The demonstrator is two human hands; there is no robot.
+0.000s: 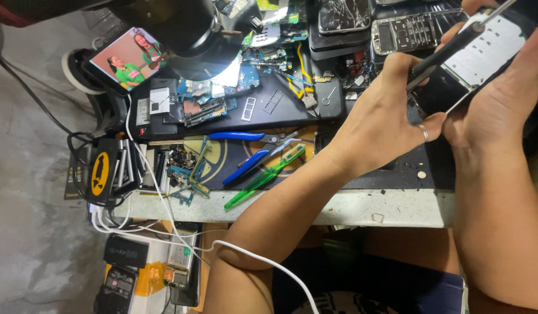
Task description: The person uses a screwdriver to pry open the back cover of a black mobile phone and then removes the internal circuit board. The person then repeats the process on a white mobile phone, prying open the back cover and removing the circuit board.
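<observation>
I saw both hands up at the far right of the bench [350, 209]. Left hand [385, 116], ring on one finger, was clenched round a screwdriver [455, 46], tip angled up to the right. Right hand [501, 99] gripped an opened phone [484, 55] from below, white inner panel facing up; the screwdriver shaft crossed over it. Just left on the mat: blue pliers [245, 152] and a green toothbrush [266, 176], side by side. Circuit boards [213, 102] lay far left under a microscope [193, 35]. White cable [263, 261] ran across the near forearm.
</observation>
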